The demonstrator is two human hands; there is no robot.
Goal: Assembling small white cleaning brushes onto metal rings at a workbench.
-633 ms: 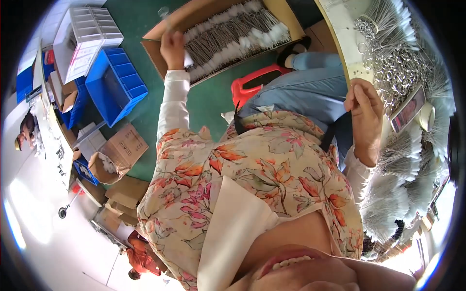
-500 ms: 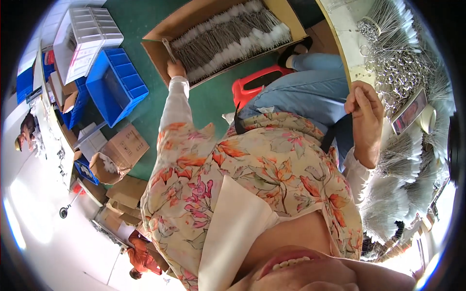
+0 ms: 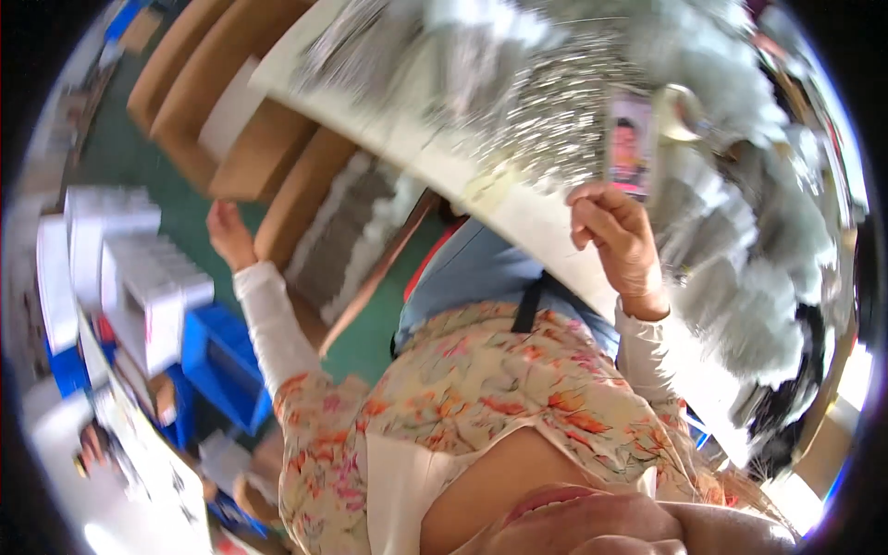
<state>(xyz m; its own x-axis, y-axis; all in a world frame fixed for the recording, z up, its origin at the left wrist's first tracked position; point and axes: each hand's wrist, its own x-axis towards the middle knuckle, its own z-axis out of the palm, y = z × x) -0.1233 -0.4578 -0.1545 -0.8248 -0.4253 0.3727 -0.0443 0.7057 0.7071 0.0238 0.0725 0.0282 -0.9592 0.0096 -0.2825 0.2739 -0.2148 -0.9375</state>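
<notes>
My left hand (image 3: pixel 231 235) reaches out beside the cardboard box (image 3: pixel 294 185), its fingers apart and somewhat smeared; nothing shows in it. Inside that box lie rows of thin wire brushes (image 3: pixel 344 227) with white bristle ends. Over the edge of the white table (image 3: pixel 518 208), my right hand (image 3: pixel 618 242) is bent with thumb and fingers drawn together. Whatever it may hold is hidden. Just beyond it lie a phone (image 3: pixel 629 143) with a lit picture and a heap of shiny metal rings (image 3: pixel 555 120), blurred by motion.
Loose bundles of white-tipped brushes (image 3: pixel 740 277) cover much of the table's right side. More cardboard (image 3: pixel 199 83) stands at the far left of the table. White drawer units (image 3: pixel 148 287) and a blue bin (image 3: pixel 222 365) are on the left. Another person (image 3: pixel 97 444) is at the lower left.
My view has swung toward the table, shifting the box leftward. The left hand, earlier closed round wire stems at the box's edge, is now empty beside it. The right hand remains bent.
</notes>
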